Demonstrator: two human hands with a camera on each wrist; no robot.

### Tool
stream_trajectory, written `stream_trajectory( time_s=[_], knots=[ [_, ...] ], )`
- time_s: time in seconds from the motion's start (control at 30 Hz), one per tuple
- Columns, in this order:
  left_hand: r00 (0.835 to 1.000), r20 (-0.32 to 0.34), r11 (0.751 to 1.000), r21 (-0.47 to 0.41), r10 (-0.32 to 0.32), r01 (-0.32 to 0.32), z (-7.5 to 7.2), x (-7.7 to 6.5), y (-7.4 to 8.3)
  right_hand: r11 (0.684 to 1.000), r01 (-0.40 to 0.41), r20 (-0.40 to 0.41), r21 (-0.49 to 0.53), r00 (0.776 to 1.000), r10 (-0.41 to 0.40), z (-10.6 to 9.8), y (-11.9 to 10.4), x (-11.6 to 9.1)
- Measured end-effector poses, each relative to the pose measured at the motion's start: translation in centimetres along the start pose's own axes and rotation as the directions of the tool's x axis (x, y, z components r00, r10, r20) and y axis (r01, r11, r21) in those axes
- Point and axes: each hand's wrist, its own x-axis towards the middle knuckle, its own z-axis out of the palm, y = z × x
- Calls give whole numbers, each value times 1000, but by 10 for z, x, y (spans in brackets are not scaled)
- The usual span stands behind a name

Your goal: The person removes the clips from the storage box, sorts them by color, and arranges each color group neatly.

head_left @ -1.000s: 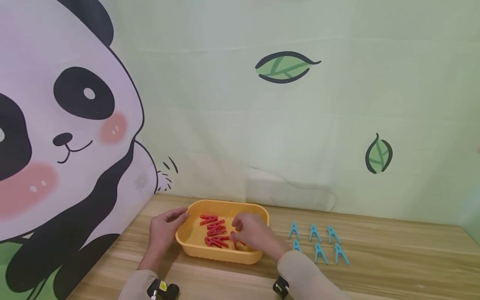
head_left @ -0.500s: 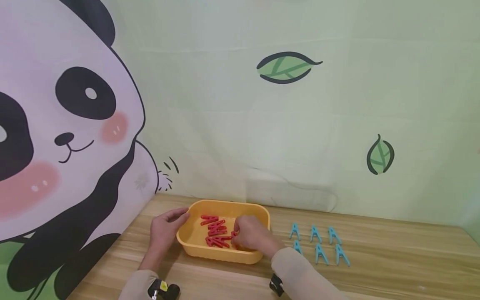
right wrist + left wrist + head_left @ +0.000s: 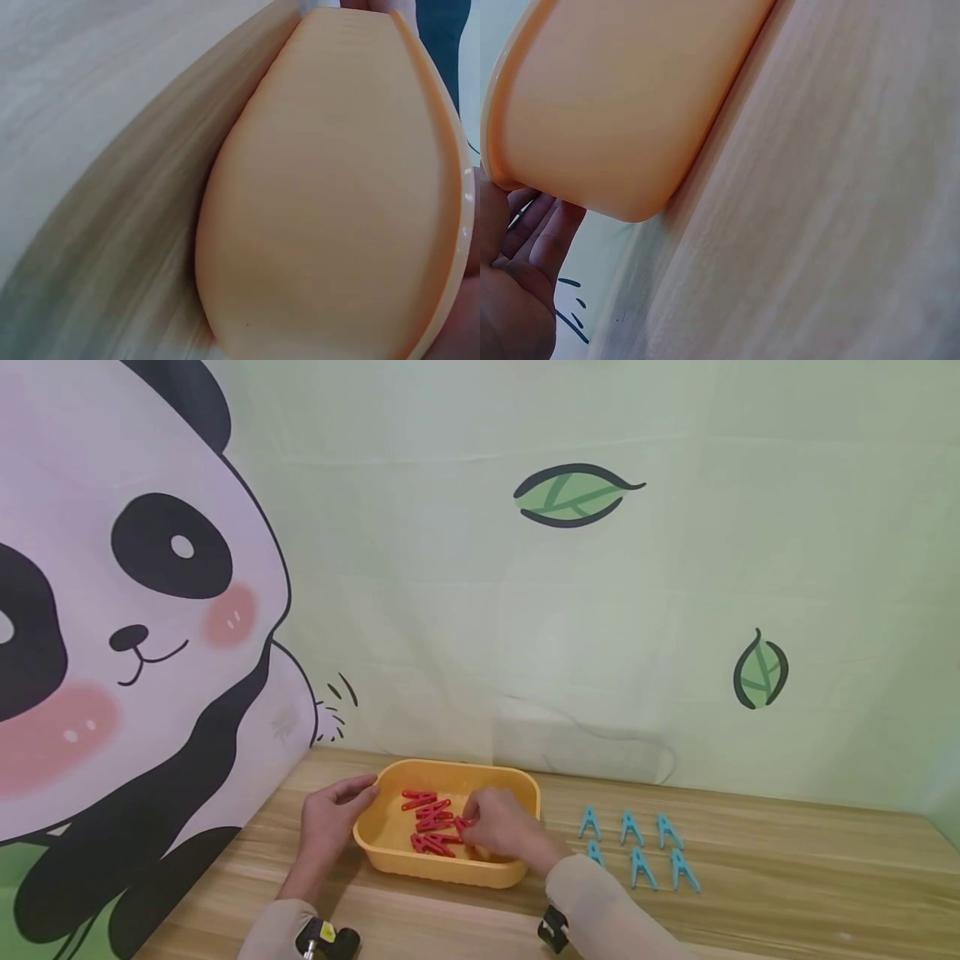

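Note:
A yellow plastic basin (image 3: pixel 427 865) stands on the wooden table with several red clothespins (image 3: pixel 432 814) lying loose inside it. At its left end my left hand (image 3: pixel 327 817) holds the rim; in the left wrist view the fingers (image 3: pixel 555 244) lie against the basin's outer wall. My right hand (image 3: pixel 498 822) reaches over the right side into the basin. Between its thumb and forefinger it pinches a red clothespin (image 3: pixel 461 825), partly covered by the fingers. The basin's outer wall (image 3: pixel 337 187) fills most of the right wrist view and hides the clothespins there.
Right of the basin, several blue clothespins (image 3: pixel 628 828) lie in two rows on the table (image 3: pixel 795 868); my right forearm passes close to the nearer row. A pale green backdrop (image 3: pixel 420 610) with a panda and leaves rises behind the table.
My right hand has dipped lower among the red clothespins, then risen slightly, and the clothespin at its fingertips has shifted and turned. My left hand stays at the basin's left end.

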Motion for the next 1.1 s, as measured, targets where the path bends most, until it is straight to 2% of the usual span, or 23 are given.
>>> stream_trajectory(
  time_s=[0.23,0.6,0.8,1.1],
  knots=[
    [1000,0,1000,-1,-2,2,1,1,-1,997,43,-29,59,999,-41,-5,-3,-4],
    [1000,3,1000,-7,-8,8,0,1,-1,990,66,-69,124,996,-58,-20,-11,-21],
    [1000,10,1000,-7,-9,9,0,0,-1,981,102,-107,165,991,-85,-30,-8,-34],
    [1000,15,1000,3,-7,7,0,-1,1,978,84,-119,192,991,-62,-47,0,-59]
  ],
)
